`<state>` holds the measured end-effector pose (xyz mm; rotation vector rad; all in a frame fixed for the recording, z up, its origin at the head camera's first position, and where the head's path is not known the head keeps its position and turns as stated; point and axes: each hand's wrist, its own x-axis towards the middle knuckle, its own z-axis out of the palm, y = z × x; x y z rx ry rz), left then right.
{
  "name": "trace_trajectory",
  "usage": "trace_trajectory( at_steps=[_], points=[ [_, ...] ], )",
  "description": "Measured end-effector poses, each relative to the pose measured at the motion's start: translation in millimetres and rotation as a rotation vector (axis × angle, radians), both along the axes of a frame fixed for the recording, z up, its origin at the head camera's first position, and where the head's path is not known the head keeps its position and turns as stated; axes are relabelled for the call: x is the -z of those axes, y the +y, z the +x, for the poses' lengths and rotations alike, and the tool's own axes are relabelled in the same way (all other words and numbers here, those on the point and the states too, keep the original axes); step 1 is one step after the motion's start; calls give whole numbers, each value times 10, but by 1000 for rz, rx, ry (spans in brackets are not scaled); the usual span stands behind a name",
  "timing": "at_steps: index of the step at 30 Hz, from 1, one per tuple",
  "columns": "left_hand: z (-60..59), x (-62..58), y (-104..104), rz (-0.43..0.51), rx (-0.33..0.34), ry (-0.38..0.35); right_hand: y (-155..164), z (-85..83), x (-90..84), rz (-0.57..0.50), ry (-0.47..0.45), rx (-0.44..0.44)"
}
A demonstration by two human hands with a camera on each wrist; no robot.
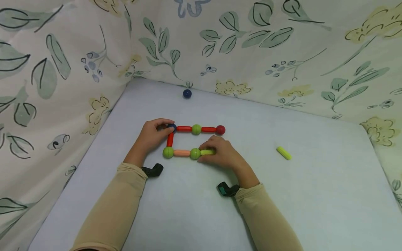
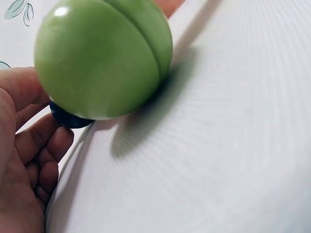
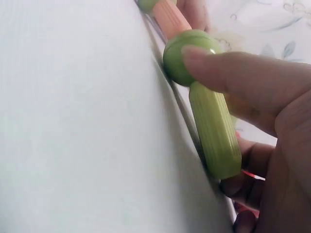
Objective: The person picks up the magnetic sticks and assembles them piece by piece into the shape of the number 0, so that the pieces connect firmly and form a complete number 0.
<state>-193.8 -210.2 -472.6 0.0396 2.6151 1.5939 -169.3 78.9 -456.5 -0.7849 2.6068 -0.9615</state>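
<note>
My left hand pinches the dark blue ball at the upper left corner of a ball-and-rod figure lying on the table. Red rods run from that ball, one row through a green ball to a red ball, another rod down to a lower green ball. From there a salmon rod leads to one more green ball, which my right hand grips, its thumb on the ball. A yellow-green rod joins this ball and lies under the right palm.
A loose dark blue ball sits near the table's back edge. Off to the right lies a single yellow-green rod. Flower-patterned cloth hangs behind and left of the white table.
</note>
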Motion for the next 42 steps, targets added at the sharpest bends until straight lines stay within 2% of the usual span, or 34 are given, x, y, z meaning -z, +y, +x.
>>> trace_trajectory(
  at_steps=[4,9,20,29,42],
  points=[
    [4,-2,2,1,-2,-3,-81,17,20,46,39,-16],
    [5,-8,4,-2,-1,0,-181,58,21,14,86,-58],
    [9,-25,5,-11,6,16,-215,113,20,-51,118,-2],
    [15,-30,10,-13,6,17,-235,115,23,-37,174,-37],
    [10,-38,11,-29,10,16,-232,116,12,-68,150,-39]
  ],
)
